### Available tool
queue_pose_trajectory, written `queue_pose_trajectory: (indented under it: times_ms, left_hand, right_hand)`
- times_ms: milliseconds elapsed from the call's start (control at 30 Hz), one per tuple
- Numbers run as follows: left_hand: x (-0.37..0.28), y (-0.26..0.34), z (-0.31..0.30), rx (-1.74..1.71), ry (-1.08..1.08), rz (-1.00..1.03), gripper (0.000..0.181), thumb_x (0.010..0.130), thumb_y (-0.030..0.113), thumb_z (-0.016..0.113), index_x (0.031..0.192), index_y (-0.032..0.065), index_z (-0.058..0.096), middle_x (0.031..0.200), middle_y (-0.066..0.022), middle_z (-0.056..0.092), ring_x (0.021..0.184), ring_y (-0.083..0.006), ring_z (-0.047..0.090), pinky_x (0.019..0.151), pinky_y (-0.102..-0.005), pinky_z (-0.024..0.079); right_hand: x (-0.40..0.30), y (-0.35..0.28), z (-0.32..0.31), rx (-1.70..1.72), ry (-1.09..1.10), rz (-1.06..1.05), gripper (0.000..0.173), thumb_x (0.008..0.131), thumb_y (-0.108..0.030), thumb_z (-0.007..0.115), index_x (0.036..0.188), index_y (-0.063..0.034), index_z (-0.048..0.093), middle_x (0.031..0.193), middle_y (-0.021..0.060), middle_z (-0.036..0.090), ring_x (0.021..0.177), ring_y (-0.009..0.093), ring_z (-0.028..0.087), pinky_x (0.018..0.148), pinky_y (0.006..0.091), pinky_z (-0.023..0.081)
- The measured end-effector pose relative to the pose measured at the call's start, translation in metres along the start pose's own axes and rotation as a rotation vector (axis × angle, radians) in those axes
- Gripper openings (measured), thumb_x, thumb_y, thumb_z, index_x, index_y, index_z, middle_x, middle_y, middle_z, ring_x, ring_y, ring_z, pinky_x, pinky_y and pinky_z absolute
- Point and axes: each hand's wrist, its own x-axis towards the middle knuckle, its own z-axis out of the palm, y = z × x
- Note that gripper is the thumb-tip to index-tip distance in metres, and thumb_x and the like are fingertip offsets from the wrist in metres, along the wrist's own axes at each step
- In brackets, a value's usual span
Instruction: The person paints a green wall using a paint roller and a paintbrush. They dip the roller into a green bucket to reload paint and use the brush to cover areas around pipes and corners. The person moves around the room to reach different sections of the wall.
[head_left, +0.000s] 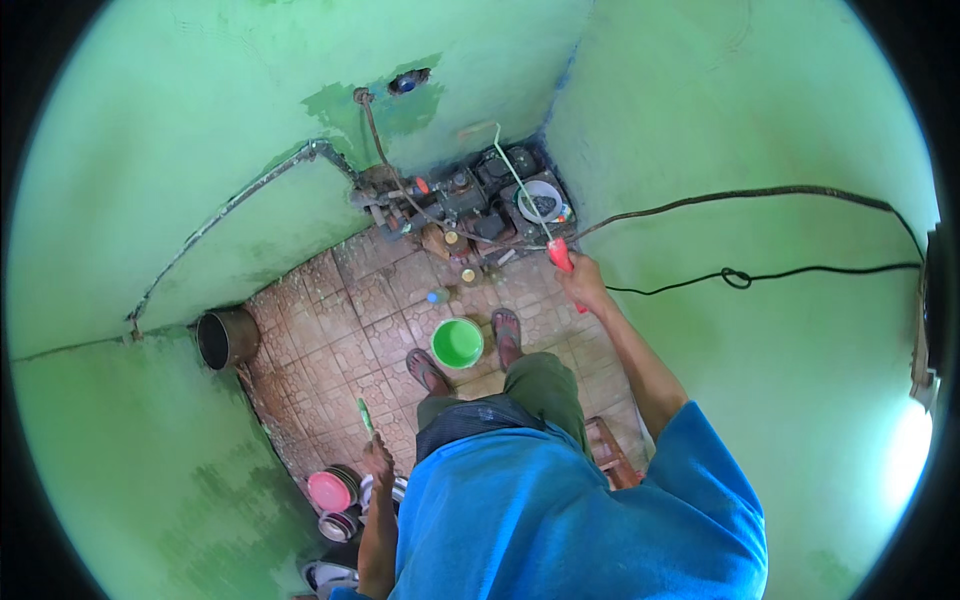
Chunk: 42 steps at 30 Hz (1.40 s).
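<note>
My right hand (583, 282) grips the red handle of a paint roller (558, 253). Its thin metal frame reaches up and away toward the far wall (480, 45); the pale green roller sleeve (477, 130) blends into the wall there, so whether it touches cannot be told. Low at my left side, my left hand (378, 456) holds a paintbrush (365, 415) smeared with green, its tip pointing forward. Between my feet on the tiled floor stands a bucket of bright green paint (457, 343). Darker green patches (330, 105) show around a pipe outlet and a hole in the wall.
A water pump with pipes (457, 196) fills the far corner, beside a white tub (539, 201). Small bottles (438, 295) stand near the bucket. A dark metal pot (226, 337) sits left; stacked dishes (330, 491) lie lower left. Black cables (739, 278) cross the right wall.
</note>
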Motion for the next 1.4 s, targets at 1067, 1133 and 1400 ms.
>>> queue_pose_trajectory:
  times_ms: [1067,1133,1400]
  left_hand:
    - [-0.020,0.014,0.047,-0.109,0.029,-0.067,0.033,0.092,0.034,0.049,0.080,0.0042,0.051,0.049,0.0050,0.034,0.037,-0.0055,0.032,0.035,-0.0231,0.024]
    - [-0.024,0.030,0.048,-0.120,0.036,-0.078,0.028,0.091,0.031,0.048,0.080,0.0050,0.051,0.049,0.0046,0.034,0.036,-0.0061,0.032,0.033,-0.0233,0.024]
    - [0.006,0.056,0.053,0.003,-0.192,-0.217,0.019,0.084,0.027,0.048,0.081,0.0083,0.050,0.053,0.0041,0.037,0.040,-0.0064,0.034,0.035,-0.0230,0.026]
  right_hand:
    - [0.063,0.011,0.018,0.026,-0.065,0.084,0.022,0.076,-0.016,0.062,0.091,0.0003,0.062,0.062,0.0073,0.058,0.049,0.015,0.055,0.047,0.0326,0.045]
    - [0.043,0.019,0.021,-0.022,-0.018,0.016,0.022,0.076,-0.016,0.062,0.091,0.0005,0.061,0.063,0.0084,0.058,0.052,0.016,0.057,0.050,0.0334,0.045]
    - [-0.159,-0.014,0.039,0.016,-0.002,0.131,0.027,0.077,-0.018,0.064,0.099,-0.0037,0.055,0.071,0.0199,0.058,0.061,0.031,0.059,0.058,0.0386,0.046]
